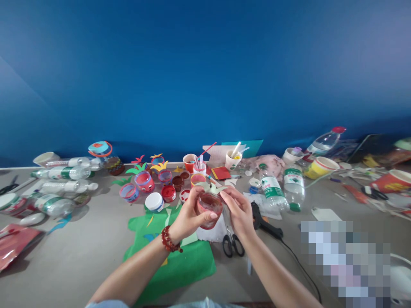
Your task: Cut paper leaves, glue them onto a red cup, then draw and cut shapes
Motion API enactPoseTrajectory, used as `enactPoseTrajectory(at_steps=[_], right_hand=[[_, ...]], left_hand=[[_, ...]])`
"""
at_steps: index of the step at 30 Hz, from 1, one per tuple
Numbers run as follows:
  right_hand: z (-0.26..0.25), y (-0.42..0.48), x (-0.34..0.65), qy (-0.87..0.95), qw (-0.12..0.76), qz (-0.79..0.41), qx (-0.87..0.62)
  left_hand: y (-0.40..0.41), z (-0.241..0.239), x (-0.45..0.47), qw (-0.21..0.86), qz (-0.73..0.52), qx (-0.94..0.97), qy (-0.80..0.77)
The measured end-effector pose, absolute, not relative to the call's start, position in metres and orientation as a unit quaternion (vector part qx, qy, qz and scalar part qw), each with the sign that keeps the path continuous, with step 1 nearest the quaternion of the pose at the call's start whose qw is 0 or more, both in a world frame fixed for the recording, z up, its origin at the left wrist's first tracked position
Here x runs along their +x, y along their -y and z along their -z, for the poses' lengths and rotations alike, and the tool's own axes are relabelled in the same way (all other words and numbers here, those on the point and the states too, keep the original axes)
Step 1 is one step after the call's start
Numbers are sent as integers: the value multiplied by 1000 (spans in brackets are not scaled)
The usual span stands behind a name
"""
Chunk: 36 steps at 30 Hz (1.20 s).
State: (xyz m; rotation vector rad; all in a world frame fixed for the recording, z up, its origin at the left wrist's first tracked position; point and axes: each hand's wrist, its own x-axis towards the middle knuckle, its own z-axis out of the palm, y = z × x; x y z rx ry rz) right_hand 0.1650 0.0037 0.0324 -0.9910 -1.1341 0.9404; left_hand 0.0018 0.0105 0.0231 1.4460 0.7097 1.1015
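Observation:
My left hand is wrapped round a small see-through cup painted reddish brown, its open side tipped toward me. At the cup's far rim stands a pale green paper leaf cutout with pointed tips. The fingers of my right hand are closed on the right end of this cutout, beside the rim. Whether the cutout is stuck to the cup, I cannot tell. Below the hands lie black-handled scissors and a green sheet. A black glue gun rests right of my right hand.
Several painted cups with paper leaves stand behind on the left, near a white-lidded jar. Plastic bottles lie and stand on the right; more bottles lie far left. The glue gun's cord runs toward the front edge.

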Motion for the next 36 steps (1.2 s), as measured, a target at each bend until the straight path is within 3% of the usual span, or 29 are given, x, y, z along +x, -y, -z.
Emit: enactPoseTrajectory(at_steps=[36], right_hand=[[-26, -3, 164, 472, 624, -435, -445]], left_hand=[[-15, -15, 2, 505, -505, 627, -311]])
